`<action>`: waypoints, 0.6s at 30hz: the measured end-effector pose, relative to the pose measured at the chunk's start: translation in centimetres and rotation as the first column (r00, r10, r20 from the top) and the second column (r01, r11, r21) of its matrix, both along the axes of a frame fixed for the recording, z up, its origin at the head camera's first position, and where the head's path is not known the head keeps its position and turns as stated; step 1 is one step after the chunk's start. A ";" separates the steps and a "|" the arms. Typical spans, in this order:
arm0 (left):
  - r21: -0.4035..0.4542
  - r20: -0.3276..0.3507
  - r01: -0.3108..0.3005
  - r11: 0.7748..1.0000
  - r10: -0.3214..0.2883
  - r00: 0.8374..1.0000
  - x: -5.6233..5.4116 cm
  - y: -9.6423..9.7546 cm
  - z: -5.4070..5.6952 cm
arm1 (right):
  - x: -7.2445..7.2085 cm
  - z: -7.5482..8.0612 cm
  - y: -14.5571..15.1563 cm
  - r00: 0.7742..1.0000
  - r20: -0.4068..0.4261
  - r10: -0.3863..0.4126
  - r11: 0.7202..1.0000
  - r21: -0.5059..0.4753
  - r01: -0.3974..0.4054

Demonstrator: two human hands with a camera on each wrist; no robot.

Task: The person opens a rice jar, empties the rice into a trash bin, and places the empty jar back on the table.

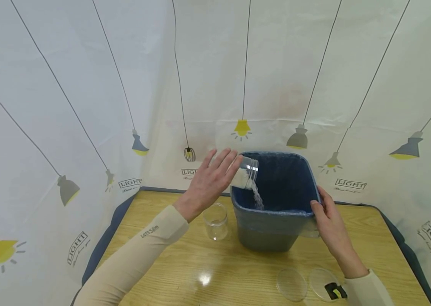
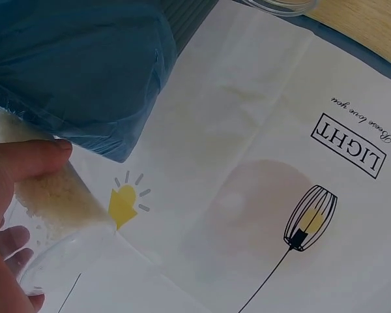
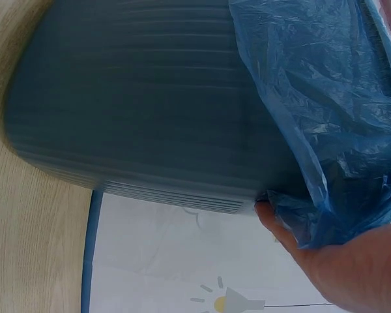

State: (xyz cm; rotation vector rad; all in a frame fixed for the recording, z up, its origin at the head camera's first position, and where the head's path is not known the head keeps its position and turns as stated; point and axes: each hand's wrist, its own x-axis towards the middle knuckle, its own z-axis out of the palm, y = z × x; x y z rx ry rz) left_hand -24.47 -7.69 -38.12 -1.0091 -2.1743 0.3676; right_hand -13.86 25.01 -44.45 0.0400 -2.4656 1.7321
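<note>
My left hand grips a clear plastic jar and tips it over the left rim of a trash bin. White grains, which look like rice, stream from the jar's mouth into the bin. In the left wrist view, more grains lie along the jar's side beside the thumb. A blue plastic bag lines the bin and folds over its rim. At the bin's right side, my right hand holds the rim, thumb outside, with the liner under it. The bin's bottom inside is hidden.
A second clear jar stands open on the wooden table, left of the bin. Two round clear lids lie at the front right, one with a black object on it. A printed white curtain hangs behind.
</note>
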 end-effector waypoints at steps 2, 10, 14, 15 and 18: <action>0.027 0.016 0.001 1.000 -0.002 1.000 0.0 0.0 -0.1 | 0.0 0.0 0.0 1.000 -0.001 0.000 1.000 0.001 0.000; 0.102 -0.008 0.016 0.995 -0.015 1.000 -0.1 -0.1 0.0 | 0.1 0.1 0.0 1.000 0.006 0.000 1.000 0.001 0.000; 0.103 -0.025 0.024 0.994 -0.022 0.999 -0.1 -0.1 0.0 | 0.1 0.1 0.0 1.000 0.010 -0.002 1.000 0.001 0.002; 0.099 -0.027 0.024 0.995 -0.021 0.999 -0.1 -0.1 0.0 | 0.1 0.1 0.0 1.000 0.012 0.000 1.000 0.002 0.000; 0.074 -0.021 0.016 0.997 -0.014 1.000 -0.1 -0.1 0.0 | 0.0 0.0 0.0 1.000 0.012 0.003 1.000 -0.001 -0.003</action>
